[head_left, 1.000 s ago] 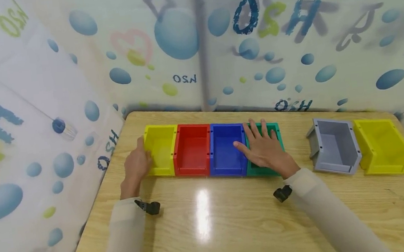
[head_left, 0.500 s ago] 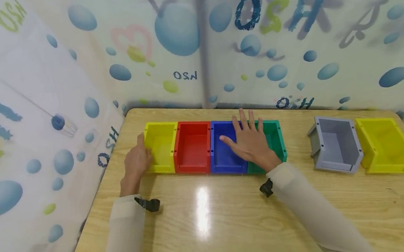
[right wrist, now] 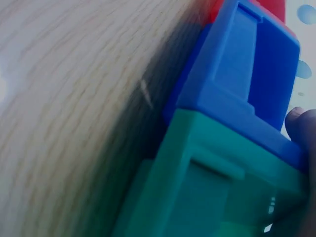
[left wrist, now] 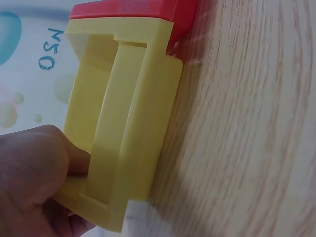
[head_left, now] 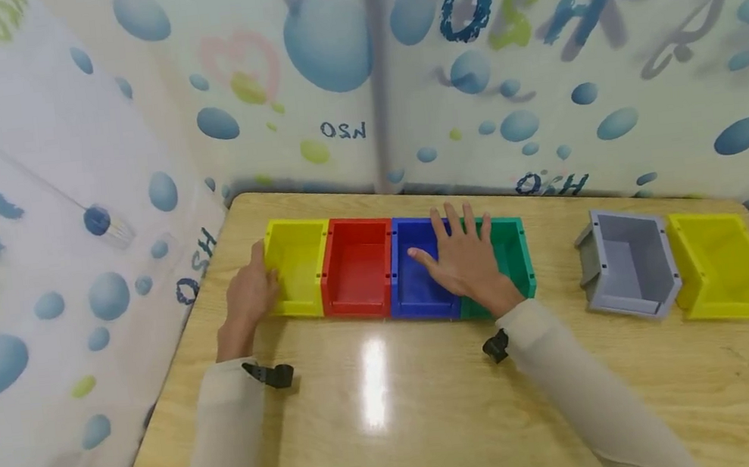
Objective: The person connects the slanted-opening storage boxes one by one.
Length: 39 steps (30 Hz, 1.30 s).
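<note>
Four-sided plastic bins stand side by side in a row: yellow, red, blue and green. At the row's left end my left hand grips the yellow bin's side wall. The left wrist view has its thumb inside the bin and the other fingers outside. My right hand lies spread over the border of the blue and green bins, fingers straight and pointing to the back. In the right wrist view only its thumb shows, by the blue bin; whether the palm touches the rims I cannot tell.
To the right, a grey bin and a second yellow bin stand together, apart from the row. The wooden table meets patterned curtains at the back and left. Each wrist wears a black strap.
My right hand has shifted left from the green bin to the border of the blue and green bins. The left hand keeps its grip on the yellow bin. The head view has tilted slightly.
</note>
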Tool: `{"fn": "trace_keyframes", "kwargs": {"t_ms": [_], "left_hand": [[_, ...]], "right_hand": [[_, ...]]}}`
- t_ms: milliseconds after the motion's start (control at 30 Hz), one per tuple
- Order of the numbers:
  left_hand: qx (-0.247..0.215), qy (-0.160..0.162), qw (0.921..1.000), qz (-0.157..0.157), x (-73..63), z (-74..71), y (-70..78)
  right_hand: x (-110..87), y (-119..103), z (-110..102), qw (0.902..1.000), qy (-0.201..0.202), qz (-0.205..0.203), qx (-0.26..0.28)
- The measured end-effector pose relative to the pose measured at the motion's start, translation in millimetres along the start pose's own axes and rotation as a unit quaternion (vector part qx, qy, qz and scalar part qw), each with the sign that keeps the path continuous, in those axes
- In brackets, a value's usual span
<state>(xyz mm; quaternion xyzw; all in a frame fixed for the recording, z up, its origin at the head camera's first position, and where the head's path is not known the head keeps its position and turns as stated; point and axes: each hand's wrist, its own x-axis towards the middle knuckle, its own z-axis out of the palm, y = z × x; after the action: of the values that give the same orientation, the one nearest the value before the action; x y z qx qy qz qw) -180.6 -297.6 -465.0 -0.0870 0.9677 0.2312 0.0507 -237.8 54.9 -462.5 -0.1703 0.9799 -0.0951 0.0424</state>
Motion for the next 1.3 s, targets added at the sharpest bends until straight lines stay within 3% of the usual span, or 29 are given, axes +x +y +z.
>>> {"fn": "trace_keyframes", "kwargs": {"t_ms": [133,400,600,800,900,1100,1300], "left_hand": [[-0.004,-0.003,0.9999,-0.009,5.0,-1.8,6.3],[-0.001,-0.008,0.9997,-0.022,2.2,-2.3,7.9],[-0.006,-0.002,0.9997,-0.022,3.9,-2.1,6.5],[-0.007,-0.005,0.9997,-0.021,3.1,-3.7,10.0],[-0.010,-0.005,0.9998,-0.019,3.4,-3.5,11.5],[-0.008,-0.003,0.9998,-0.020,4.9,-2.9,10.0],[-0.005,-0.005,0.9998,-0.021,4.2,-1.2,9.4]], "right_hand": [[0.1,4.5,-5.8,0.9998,-0.002,0.000,0.020],[-9.3,14.5,-18.2,0.9959,-0.036,-0.029,0.078],[-27.7,48.4,-46.2,0.9926,-0.002,-0.031,0.117],[-53.8,110.0,-69.3,0.9921,0.070,0.018,0.102],[-69.8,139.5,-73.9,0.9891,0.087,0.053,0.107],[-96.9,185.4,-77.9,0.9802,0.088,0.120,0.131],[-117.1,214.0,-80.0,0.9752,0.067,0.184,0.102]]}}
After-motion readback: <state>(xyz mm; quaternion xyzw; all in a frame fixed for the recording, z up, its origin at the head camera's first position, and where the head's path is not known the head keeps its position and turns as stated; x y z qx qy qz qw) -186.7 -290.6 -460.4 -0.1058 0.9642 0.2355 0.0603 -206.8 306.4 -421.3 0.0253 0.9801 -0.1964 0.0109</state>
